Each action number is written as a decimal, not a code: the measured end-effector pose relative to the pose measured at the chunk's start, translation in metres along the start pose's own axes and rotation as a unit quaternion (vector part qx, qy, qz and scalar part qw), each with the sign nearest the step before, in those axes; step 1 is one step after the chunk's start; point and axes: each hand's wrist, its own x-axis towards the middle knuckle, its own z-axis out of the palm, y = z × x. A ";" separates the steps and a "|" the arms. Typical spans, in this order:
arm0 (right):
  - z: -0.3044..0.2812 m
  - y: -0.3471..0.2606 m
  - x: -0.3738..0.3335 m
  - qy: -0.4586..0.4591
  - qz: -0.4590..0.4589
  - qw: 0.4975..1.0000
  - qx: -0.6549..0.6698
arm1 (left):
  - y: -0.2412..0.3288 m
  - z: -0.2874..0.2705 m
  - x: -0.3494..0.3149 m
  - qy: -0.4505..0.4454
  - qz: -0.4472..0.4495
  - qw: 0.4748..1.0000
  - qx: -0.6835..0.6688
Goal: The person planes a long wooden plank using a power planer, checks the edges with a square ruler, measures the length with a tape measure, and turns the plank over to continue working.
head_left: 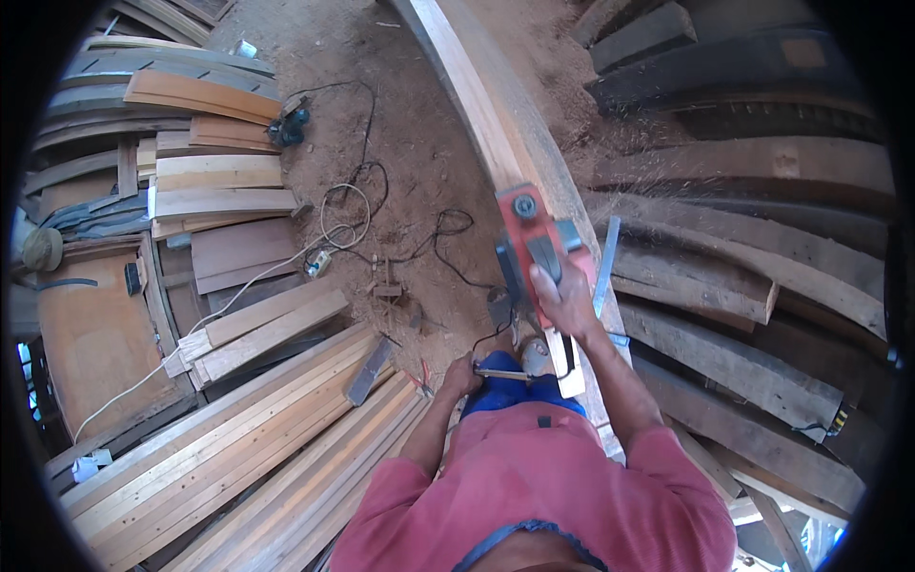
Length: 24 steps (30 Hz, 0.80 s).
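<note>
My right hand (564, 297) is wrapped round the grip of a red electric planer (523, 207). The planer sits on a long pale wooden beam (481, 129), which runs away from me along a wider plank (522, 119). My left hand (464, 375) is low beside my blue shorts, its fingers curled and partly hidden. What it holds, if anything, I cannot make out. A thin bar (502, 376) crosses in front of my body from near that hand towards the beam's near end. A metal straightedge (607, 262) lies to the right of the planer.
Heavy dark timbers (710, 267) are stacked on the right, with wood chips flying above them. Boards (224, 195) and long strips (219, 434) lie on the left. Black cable (438, 229), a blue power tool (290, 127) and red-handled pliers (420, 379) lie about.
</note>
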 end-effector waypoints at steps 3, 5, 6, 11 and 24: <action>0.013 -0.018 0.084 0.002 -0.018 1.000 -0.007 | 0.007 -0.016 0.002 0.050 -0.007 0.998 -0.028; 0.026 -0.031 0.139 0.009 -0.036 0.999 -0.004 | 0.021 -0.031 0.004 0.098 -0.024 0.992 -0.080; 0.032 -0.042 0.165 0.020 -0.057 0.998 0.001 | 0.023 -0.034 0.007 0.129 0.000 0.986 -0.103; 0.051 -0.062 0.296 0.031 -0.111 0.993 0.025 | 0.064 -0.066 0.034 0.170 -0.024 0.976 -0.137; -0.059 -0.037 0.090 -0.001 0.022 0.984 0.179 | 0.047 -0.064 0.018 -0.060 0.098 0.988 -0.102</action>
